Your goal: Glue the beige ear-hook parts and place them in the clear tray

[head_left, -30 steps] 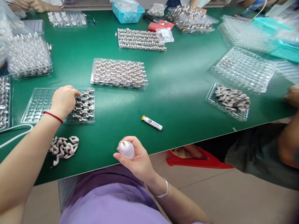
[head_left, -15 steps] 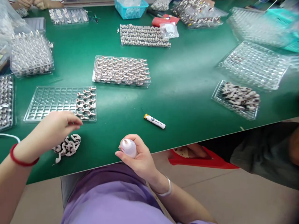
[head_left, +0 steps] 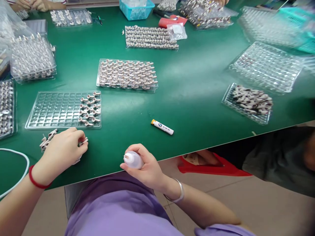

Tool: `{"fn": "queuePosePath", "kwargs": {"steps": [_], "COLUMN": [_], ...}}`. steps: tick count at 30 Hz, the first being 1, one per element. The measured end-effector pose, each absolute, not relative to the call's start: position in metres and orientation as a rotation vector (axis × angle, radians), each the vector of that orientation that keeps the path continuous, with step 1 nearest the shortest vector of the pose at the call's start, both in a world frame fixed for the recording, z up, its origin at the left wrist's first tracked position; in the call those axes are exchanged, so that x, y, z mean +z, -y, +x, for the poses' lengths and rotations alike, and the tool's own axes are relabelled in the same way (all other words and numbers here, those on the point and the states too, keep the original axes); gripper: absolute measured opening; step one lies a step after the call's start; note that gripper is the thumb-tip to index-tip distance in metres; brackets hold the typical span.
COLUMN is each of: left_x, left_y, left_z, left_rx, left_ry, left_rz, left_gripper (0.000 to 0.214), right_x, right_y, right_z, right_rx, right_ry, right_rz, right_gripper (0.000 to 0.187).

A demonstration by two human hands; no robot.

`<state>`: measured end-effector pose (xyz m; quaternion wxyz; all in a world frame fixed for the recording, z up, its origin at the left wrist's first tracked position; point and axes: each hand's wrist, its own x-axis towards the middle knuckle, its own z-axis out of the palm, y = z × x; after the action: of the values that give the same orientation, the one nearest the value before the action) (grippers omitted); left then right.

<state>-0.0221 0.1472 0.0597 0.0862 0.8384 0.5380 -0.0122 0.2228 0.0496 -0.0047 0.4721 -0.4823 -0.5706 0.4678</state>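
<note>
My left hand (head_left: 62, 149) rests on a small heap of pale curved parts (head_left: 48, 137) near the table's front edge, its fingers curled and pinching among them. What it pinches is hidden. Just beyond it lies a clear grid tray (head_left: 51, 111) with a few parts set in its right columns. My right hand (head_left: 142, 164) is closed round a small white squeeze bottle (head_left: 133, 160) at the table's edge, nozzle pointing left. A white lighter (head_left: 162, 127) lies to the right on the green table (head_left: 192, 95).
Several clear trays of parts cover the table: a full one (head_left: 126, 74) in the middle, stacks (head_left: 31, 59) at left, more (head_left: 267, 67) at right. A white cable (head_left: 17, 177) curves at the left. Other people's hands (head_left: 29, 5) work at the far edge. A blue basket (head_left: 135, 9) stands behind.
My left hand left the grid tray and dropped back onto the loose heap of parts. My right hand tilted the bottle so the nozzle points left.
</note>
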Motion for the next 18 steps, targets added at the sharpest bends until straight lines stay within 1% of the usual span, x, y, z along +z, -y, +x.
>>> {"fn": "queuePosePath", "kwargs": {"steps": [5,9,11,14,17,18], "left_x": [0.054,0.051,0.049,0.048,0.048,0.048], "left_y": [-0.135,-0.125,-0.122,-0.116,-0.101,-0.094], "left_z": [-0.019,-0.016,-0.018,-0.022,-0.024,-0.024], "left_rx": [0.034,0.052,0.123,0.372,0.688,0.768], "left_ry": [-1.624,-1.722,-1.707,-1.544,-1.369,-1.345], "left_rz": [2.491,2.508,2.553,2.635,2.675,2.674], "left_gripper": [0.016,0.022,0.023,0.021,0.011,0.013], "right_x": [-0.006,-0.003,-0.001,0.000,0.000,0.000], "right_y": [-0.049,-0.049,-0.049,-0.050,-0.048,-0.046], "right_z": [0.222,0.219,0.218,0.218,0.219,0.218], "right_rx": [1.158,1.171,1.185,1.220,1.267,1.278], "right_ry": [1.349,1.307,1.293,1.272,1.270,1.279], "right_rz": [-1.187,-1.194,-1.195,-1.218,-1.238,-1.234], "right_gripper": [0.030,0.029,0.029,0.031,0.037,0.038]}}
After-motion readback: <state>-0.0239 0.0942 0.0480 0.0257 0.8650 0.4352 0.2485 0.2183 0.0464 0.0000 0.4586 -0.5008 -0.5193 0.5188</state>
